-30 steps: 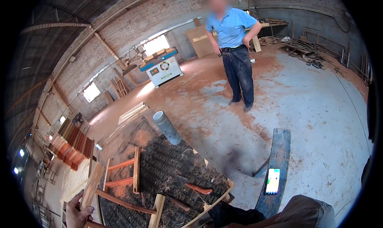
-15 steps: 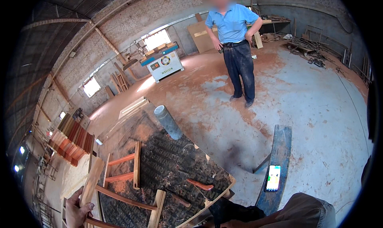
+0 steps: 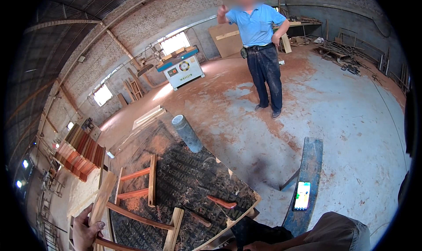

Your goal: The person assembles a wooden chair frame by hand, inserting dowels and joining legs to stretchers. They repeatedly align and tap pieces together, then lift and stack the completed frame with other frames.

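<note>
At the lower left, my left hand [image 3: 85,230] grips an upright pale wooden post [image 3: 102,197], its thumb bent across the near face. Two curved reddish rails [image 3: 136,216] run from this post toward another pale post [image 3: 174,229], making one ladder-like frame that stands at the workbench [image 3: 220,180]. Low at the bottom edge, part of my right hand [image 3: 252,246] shows by dark cloth near my knee; its fingers are hidden. A smaller wooden frame with reddish crosspieces [image 3: 134,194] lies on the dark benchtop beyond. Nearer the right corner lie a reddish curved wooden piece [image 3: 222,202] and a thin brown stick-like piece [image 3: 200,219].
A grey cylinder [image 3: 187,133] stands at the bench's far edge. To the right, a lit phone [image 3: 302,196] lies on a narrow blue bench [image 3: 310,163]. A person in a blue shirt [image 3: 259,27] stands beyond. Stacked reddish slats [image 3: 79,152] and a woodworking machine [image 3: 184,70] are farther off.
The person in blue has raised one hand from the waist toward the head. My left hand keeps its grip on the post; the view has shifted slightly.
</note>
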A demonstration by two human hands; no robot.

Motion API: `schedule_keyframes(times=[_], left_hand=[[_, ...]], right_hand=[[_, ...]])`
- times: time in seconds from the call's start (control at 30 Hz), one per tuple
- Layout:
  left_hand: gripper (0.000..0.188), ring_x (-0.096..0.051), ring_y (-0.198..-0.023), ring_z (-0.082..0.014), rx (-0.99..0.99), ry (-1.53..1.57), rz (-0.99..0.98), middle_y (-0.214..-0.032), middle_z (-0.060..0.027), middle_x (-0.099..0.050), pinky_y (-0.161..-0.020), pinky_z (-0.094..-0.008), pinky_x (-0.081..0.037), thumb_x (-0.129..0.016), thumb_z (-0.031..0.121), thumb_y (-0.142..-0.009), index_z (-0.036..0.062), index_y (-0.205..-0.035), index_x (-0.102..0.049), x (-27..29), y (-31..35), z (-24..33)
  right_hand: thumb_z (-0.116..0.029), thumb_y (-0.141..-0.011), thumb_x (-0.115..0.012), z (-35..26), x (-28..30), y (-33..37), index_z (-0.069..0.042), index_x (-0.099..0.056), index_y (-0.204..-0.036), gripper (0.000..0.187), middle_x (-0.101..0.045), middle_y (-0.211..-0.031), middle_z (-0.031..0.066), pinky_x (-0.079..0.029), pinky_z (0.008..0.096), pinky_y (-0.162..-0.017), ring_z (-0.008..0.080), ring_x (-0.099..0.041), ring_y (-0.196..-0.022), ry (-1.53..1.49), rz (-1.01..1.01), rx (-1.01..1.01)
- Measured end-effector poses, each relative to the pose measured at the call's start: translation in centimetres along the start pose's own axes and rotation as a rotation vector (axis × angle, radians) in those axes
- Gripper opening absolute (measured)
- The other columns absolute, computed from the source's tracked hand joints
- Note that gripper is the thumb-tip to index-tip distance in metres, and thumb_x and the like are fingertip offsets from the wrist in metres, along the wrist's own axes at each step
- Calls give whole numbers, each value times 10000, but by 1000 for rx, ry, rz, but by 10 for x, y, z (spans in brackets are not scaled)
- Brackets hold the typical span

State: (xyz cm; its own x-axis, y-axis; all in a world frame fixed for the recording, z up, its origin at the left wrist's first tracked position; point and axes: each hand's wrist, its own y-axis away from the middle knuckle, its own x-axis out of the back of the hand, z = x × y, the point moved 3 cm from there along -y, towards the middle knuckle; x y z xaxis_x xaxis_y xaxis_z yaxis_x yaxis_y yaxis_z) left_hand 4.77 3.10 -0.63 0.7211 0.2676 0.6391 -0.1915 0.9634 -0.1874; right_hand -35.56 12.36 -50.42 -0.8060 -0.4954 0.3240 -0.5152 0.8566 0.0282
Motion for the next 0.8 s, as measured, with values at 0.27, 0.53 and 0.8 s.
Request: schedule_keyframes(times=[0.27, 0.53, 0.8], left_hand=[[923, -612, -523, -114, 10, 41, 5, -761, -49, -667, -435, -247, -497, -966, 247, -680, -107, -1414, -533, -2, 2, 1], [829, -615, -544, -112, -31, -20, 27, -755, -35, -666, -466, -257, -499, -910, 174, -723, -87, -1420, -544, 4, 8, 0], [815, -631, -584, -115, 3, -78, -6, -753, -57, -671, -490, -253, -502, -882, 174, -733, -66, -1434, -543, 2, 1, 3]], right_hand=[[-272, -878, -663, -12, 5, 1, -71, -691, -852, 204, -676, -757, 174, -514, 490, -635, 369, -673, -698, 37, 12, 11], [-288, -940, -617, -5, -2, 2, -54, -659, -919, 239, -686, -824, 220, -528, 506, -678, 425, -675, -756, 6, -56, -41], [-272, -907, -616, -16, 3, -1, -36, -695, -837, 259, -690, -801, 216, -530, 535, -682, 420, -687, -760, 83, 48, 14]])
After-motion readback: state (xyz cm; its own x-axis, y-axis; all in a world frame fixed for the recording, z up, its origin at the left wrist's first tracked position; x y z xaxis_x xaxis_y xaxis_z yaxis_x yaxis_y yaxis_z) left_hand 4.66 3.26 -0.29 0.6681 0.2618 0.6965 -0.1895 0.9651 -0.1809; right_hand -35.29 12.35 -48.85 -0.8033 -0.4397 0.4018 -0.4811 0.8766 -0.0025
